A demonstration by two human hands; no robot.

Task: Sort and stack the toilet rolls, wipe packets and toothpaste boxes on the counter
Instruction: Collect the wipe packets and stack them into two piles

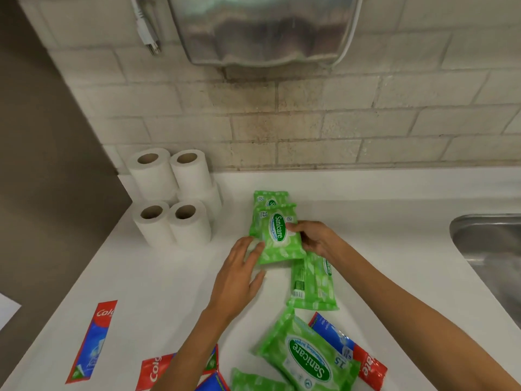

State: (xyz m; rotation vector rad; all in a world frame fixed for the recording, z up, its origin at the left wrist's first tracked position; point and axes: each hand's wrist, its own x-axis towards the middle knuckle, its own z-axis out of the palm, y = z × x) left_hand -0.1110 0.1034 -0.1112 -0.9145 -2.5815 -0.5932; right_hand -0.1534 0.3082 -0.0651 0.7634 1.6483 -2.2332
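Observation:
A green wipe packet (277,239) lies on top of another green packet (269,197) in the middle of the white counter (158,277). My right hand (311,238) pinches its right edge. My left hand (239,273) rests with straight fingers against its left edge. More green packets lie nearer me: one on its back (311,283), one face up (307,354) and one at the bottom edge (253,380). Several white toilet rolls (172,197) stand stacked at the back left. Red and blue toothpaste boxes lie at the front left (91,342), under my left forearm (153,372) and under a packet at the right (363,359).
A steel sink (490,244) is set into the counter at the right. A metal dispenser (262,29) hangs on the tiled wall above, with a white plug (148,32) dangling beside it. A brown panel (42,165) bounds the counter on the left.

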